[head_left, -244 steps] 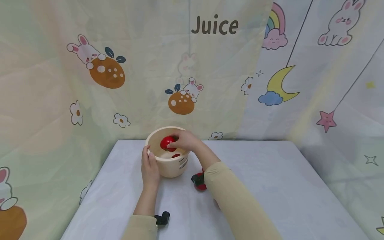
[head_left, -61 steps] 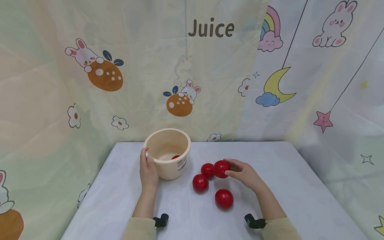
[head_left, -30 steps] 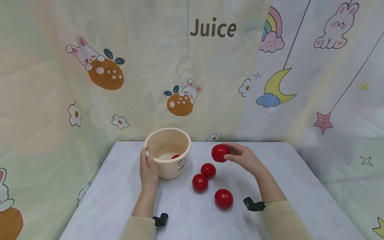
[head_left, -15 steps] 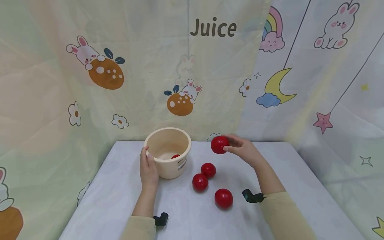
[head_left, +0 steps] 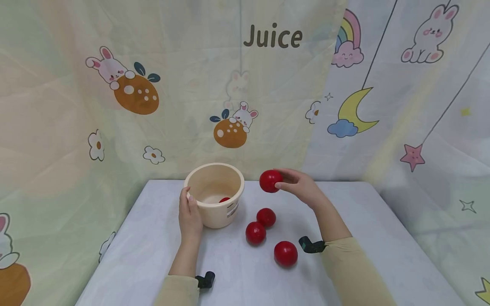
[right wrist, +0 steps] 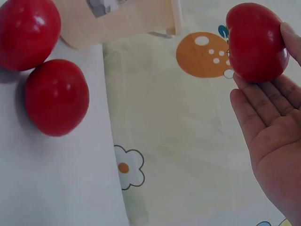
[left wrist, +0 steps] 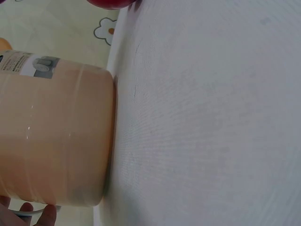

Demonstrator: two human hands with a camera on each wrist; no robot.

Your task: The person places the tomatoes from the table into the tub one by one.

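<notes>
A cream plastic bucket stands upright toward the back of the table. My left hand grips its left side, fingers at the rim; in the left wrist view some fingertips show beside the bucket wall. Part of a red tomato shows inside, mostly hidden by the front wall. To the right of the bucket, above the table, my right hand pinches a smooth red tomato between thumb and fingers. The right wrist view shows this tomato held at the fingertips, palm facing the camera.
On the table, two tomatoes lie close together, one behind and one in front. Another tomato lies nearer, to their right. A printed cloth backdrop rises behind the white table.
My right hand has lifted a tomato off the table and carried it left toward the bucket. Earlier it held a tomato inside the bucket. The left hand keeps its place.
</notes>
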